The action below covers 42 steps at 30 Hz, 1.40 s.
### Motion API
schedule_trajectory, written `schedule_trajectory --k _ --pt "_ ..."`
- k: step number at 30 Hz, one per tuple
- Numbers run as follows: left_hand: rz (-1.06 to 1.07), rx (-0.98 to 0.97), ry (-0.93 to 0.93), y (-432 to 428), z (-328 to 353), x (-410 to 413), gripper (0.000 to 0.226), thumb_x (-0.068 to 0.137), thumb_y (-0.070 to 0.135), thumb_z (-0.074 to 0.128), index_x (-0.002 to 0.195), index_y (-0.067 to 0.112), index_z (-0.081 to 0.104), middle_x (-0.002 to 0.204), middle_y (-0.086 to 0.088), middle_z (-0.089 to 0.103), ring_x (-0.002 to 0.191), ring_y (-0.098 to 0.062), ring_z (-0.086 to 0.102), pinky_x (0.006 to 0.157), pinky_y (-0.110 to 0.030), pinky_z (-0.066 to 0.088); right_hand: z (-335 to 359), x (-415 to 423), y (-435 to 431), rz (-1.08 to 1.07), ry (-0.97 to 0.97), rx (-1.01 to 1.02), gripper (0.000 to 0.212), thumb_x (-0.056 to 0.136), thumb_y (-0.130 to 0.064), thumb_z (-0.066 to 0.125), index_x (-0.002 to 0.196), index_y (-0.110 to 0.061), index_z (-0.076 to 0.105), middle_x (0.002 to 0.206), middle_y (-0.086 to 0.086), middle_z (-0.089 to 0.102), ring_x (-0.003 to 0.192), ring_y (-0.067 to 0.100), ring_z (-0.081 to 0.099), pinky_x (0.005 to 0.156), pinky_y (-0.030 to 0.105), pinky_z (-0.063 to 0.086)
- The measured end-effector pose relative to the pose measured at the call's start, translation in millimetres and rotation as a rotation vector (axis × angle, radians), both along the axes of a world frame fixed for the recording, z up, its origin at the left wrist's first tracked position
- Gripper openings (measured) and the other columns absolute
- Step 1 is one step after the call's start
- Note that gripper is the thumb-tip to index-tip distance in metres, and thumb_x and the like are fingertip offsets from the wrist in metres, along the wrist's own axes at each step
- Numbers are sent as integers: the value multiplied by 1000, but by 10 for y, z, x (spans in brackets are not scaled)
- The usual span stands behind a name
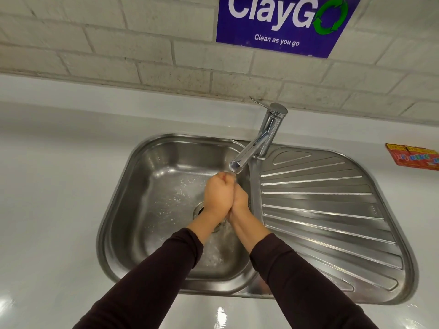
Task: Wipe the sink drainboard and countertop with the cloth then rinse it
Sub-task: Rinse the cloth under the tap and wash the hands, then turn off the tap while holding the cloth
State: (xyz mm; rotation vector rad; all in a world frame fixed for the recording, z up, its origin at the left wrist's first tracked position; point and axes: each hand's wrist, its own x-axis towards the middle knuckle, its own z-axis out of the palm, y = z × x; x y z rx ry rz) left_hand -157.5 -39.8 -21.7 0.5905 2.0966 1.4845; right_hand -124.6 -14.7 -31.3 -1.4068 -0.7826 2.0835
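Two arms reach forward from the near edge, both in dark long sleeves pulled down close to the wrists. The bare wrists come together in the middle. The left hand (217, 193) is curled into a fist, with the knuckles up at the far end. The right hand (240, 200) is pressed tight against it on the right side, fingers folded in too. The two hands touch all along their sides. What they squeeze is hidden.

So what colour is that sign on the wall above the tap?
The sign is deep blue with white lettering and a green recycling-arrows symbol, seen in the head view.
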Motion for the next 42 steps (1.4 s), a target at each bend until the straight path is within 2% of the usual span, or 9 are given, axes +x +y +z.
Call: schedule_trajectory --k 5,8,13,16,19,22,27,35,42 --pt "15 -37 -3 -198 -75 -262 29 94 15 43 70 11 60 61 2 57 57 -11 53 56 -22 39 123 -14 -112 572 -352 212 58 100 -45 24 61 -10 49 36 4 50 31 12 45 31 17 36" --pt "21 -105 69 -382 -62 -551 30 96 27 44 67 20 51 61 7 51 57 -7 47 54 -23 34 223 -68 -261 923 -478 195 52 98 -50 19 103 -13 54 100 22 65 72 24 56 55 28 50" --pt "64 -226 69 -650 44 -951 25 92 27 41 86 8 56 62 5 53 45 -6 52 42 -20 35 546 -227 -381 1244 -712 857 47 94 -24 46 134 -1 38 129 18 54 119 32 52 96 36 44" --pt "103 -158 -20 -752 129 -1044 23 93 24 43 88 5 56 61 -1 56 32 -4 53 28 -14 34 1009 -333 -210 1171 -668 1103 59 92 -31 51 140 -7 28 138 15 48 124 31 49 98 35 41" --pt "52 -142 -82 -777 202 -1037 24 94 29 46 97 7 53 68 -10 60 38 -15 51 38 -21 38 1393 -387 181 972 -715 1385 57 90 -34 51 140 -14 32 139 12 48 124 30 48 101 37 40" --pt "9 28 -253 -804 292 -951 17 95 21 48 91 4 50 47 -5 50 26 -17 46 34 -23 40 1615 -408 596 747 -859 1574 48 91 -29 51 134 -9 40 135 16 46 119 34 49 94 38 42" --pt "23 44 -224 -788 390 -836 12 92 10 52 89 21 55 55 8 57 30 3 50 30 -11 39 1537 -385 901 669 -1166 1446 51 94 -19 43 138 2 25 141 22 35 125 39 36 102 43 35" --pt "-16 -1 -264 -781 340 -718 17 88 5 53 100 16 56 68 3 57 32 5 52 32 -10 39 1358 -340 864 856 -1235 1481 53 94 -19 42 141 0 24 142 20 37 127 40 35 101 45 36" --pt "-146 -46 -167 -919 326 -739 47 80 9 70 124 14 51 110 -7 62 97 -23 64 87 -38 54 1321 -73 309 598 -894 1690 38 87 -20 54 124 -12 56 140 14 44 121 38 42 99 46 34"
